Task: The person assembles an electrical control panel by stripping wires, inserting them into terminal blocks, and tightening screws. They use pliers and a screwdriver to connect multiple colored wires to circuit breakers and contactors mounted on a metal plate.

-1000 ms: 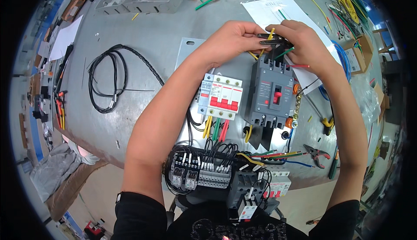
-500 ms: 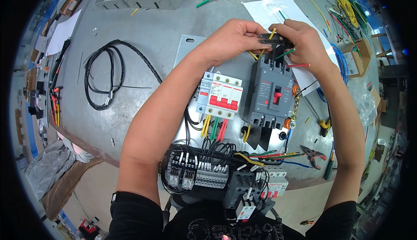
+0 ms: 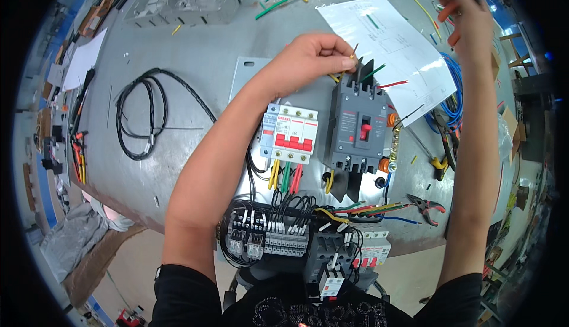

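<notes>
Clearly, the left hand [image 3: 314, 61] is the nearer one: our thumb and forefinger are pressed together, pinching a yellow wire [image 3: 352, 55] close to its end. The short free length rises past the fingertips, away from us and leaning a little to the right, with a thin, dark, copper-looking tip. We cannot tell how the wire runs beneath the hand, since the palm and the black barrier plates [image 3: 367, 69] crowd it there.

Just beside those plates, on the near side, stands the large grey breaker [image 3: 347, 127], its long axis running roughly toward us. From its far end a green wire [image 3: 374, 72] and a red wire [image 3: 393, 84] stick out to the right of our pinch, apart from the fingers.

Our right hand [image 3: 471, 23] is well off to the far right, beyond the white sheet [image 3: 409, 60] — its fingers curled around an orange-handled tool [image 3: 448, 13], too blurred for us to say whether that tool is open. The yellow tip thus lies to the left of the right hand and nearer to us — a wide gap between them.
</notes>
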`<state>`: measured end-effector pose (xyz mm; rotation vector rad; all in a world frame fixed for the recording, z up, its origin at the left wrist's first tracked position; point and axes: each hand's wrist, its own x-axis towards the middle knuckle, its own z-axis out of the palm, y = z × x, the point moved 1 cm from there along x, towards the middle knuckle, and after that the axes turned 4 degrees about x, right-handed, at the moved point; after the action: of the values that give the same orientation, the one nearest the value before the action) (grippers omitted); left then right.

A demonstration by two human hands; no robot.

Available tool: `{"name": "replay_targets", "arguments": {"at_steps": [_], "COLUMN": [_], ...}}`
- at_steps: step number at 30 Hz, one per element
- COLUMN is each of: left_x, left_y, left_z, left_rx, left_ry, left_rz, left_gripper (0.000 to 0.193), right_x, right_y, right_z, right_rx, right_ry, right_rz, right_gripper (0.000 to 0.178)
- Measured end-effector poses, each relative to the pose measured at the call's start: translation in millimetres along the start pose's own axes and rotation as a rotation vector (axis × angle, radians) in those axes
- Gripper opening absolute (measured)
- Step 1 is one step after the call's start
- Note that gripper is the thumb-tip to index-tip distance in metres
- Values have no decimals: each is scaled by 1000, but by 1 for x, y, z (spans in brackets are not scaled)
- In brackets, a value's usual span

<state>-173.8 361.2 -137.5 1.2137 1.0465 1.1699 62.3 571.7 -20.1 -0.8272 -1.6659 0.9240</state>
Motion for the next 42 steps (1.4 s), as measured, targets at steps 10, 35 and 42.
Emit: {"name": "replay_targets", "arguments": {"at_steps": [10,35,42], "left_x": [18,29,28], "left_y": [24,-2,3], "left_z": [9,3,6], "left_rx": [303,-25,-8], "left_ry": [-153,-135,-139], "left_rz": [-59,-69,-64], "left_gripper": [33,25,24], "right_x": [-100,-111,-113], "right_y": [9,16,20], "right_z": [17,36,37], "right_rx": [-509,-765,-745], "right_ry": [-666,-695,-672], "right_rz": [-382,-649,-625], "right_gripper": [50,50,46]}}
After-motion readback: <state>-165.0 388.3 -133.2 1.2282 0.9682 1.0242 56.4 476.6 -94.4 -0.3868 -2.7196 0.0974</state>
